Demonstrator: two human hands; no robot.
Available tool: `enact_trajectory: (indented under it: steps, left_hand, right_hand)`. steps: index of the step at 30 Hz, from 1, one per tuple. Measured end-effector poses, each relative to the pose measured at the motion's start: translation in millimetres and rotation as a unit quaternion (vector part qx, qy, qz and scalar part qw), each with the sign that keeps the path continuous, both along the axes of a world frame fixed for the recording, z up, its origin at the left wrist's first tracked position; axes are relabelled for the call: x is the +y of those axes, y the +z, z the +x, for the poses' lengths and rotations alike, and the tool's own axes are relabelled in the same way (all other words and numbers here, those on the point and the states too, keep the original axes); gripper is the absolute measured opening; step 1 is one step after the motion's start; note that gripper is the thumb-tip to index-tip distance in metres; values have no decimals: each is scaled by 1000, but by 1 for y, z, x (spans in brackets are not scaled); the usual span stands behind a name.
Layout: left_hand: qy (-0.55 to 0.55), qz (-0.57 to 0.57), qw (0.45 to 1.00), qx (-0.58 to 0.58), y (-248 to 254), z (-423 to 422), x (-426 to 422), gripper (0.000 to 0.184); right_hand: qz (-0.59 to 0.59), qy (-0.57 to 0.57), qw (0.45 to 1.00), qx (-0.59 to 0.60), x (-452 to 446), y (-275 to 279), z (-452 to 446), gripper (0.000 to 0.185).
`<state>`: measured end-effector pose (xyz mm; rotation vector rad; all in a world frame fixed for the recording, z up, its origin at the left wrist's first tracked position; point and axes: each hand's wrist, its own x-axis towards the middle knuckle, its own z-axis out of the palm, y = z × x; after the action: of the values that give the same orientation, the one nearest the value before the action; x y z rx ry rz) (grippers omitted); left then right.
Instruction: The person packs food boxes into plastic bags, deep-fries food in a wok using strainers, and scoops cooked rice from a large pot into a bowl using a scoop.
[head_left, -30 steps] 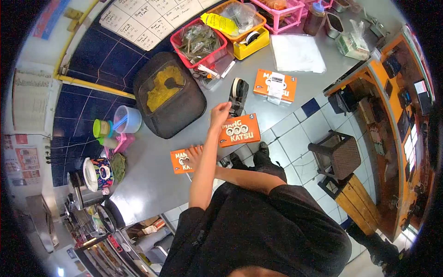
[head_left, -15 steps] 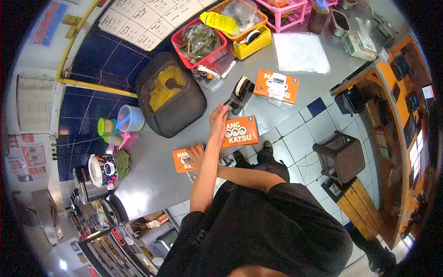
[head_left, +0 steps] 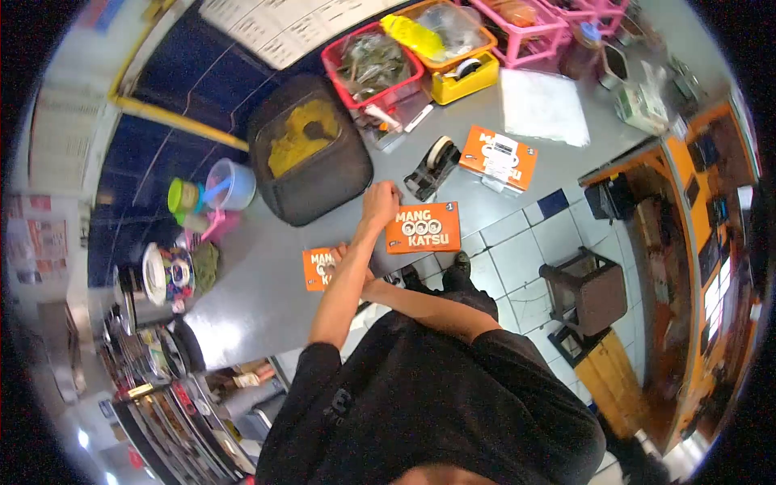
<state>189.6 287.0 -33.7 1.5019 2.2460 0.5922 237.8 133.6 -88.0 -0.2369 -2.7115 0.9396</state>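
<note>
My left hand (head_left: pixel 381 199) is closed, fingertips pinched together, just left of the black tape dispenser (head_left: pixel 432 168) with its roll of tape. Whatever it pinches is too small to make out. Crossing beneath my left forearm, my right hand (head_left: pixel 343 257) grips the right edge of an orange carton (head_left: pixel 316 277), its fingers partly covered by that forearm. A second orange carton (head_left: pixel 423 228) printed "MANG KATSU" lies to the right of both hands. Farther right, another orange carton (head_left: pixel 477 162) carries a white slip under clear plastic.
A dark lidded bin (head_left: pixel 323 190) with yellow contents stands behind my hands. Red basket (head_left: pixel 343 90), yellow tray (head_left: pixel 465 83) and white sheets (head_left: pixel 529 121) line the back of the metal counter (head_left: pixel 267 279). A stool (head_left: pixel 594 299) stands on the tiled floor at right.
My left hand has come away from the dispenser, moving left and slightly toward me. My right hand has shifted from flat on the left carton's top to its right edge.
</note>
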Motion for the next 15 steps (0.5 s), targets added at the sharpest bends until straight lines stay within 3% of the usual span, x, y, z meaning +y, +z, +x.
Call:
enact_trajectory:
  steps: [1,2,3,4,5,7,9,12,14,15]
  left_hand:
    - [-30,-8,992,124,-7,-6,-9,14]
    - [-4,-4,992,123,3,-7,-16,14]
    - [20,58,997,43,25,-8,-22,13]
    - [49,115,992,-34,48,-9,-39,13]
    - [88,109,990,-27,69,-9,-63,13]
    - [149,220,950,-167,104,-16,-107,12]
    - [230,244,920,-202,104,-27,-165,12]
    - [305,302,858,-282,82,-37,-228,13]
    - [345,317,817,-337,70,-40,-254,13]
    - [316,307,848,-295,61,-45,-262,26]
  right_hand:
    - [31,-55,996,59,-12,-27,-5,47]
    - [63,-108,985,123,-15,-42,-11,47]
    - [-180,-46,982,-15,15,20,3,52]
    - [-170,-60,983,22,16,9,-4,48]
    - [-167,-67,982,56,6,-3,-9,45]
    - [-91,-9,990,-111,21,32,-15,50]
    - [93,-123,988,-30,17,35,-24,57]
    - [133,-54,986,-89,29,65,-23,71]
    - [144,-49,987,-54,27,46,-27,80]
    - [121,-53,990,-51,27,50,-28,75]
